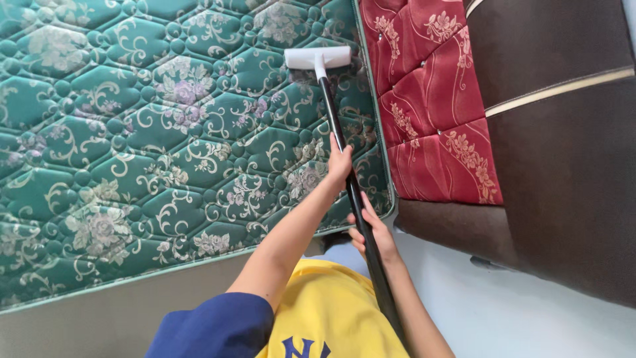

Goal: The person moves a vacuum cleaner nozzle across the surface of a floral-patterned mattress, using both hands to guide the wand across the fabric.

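I close my left hand (340,163) and right hand (371,232) fully around the black pole (344,159). Its white head (318,58) rests flat on the green mattress (132,132), far ahead of my grip; I keep pressure even.

No package, label, sign or screen is to be seen anywhere in the view. Nothing of that kind is carried on the mattress, and none is shown along its edges or at its corners.

Green floral quilted mattress (132,132); red tufted headboard (430,99); dark brown bed frame (563,166); pale floor (517,318)
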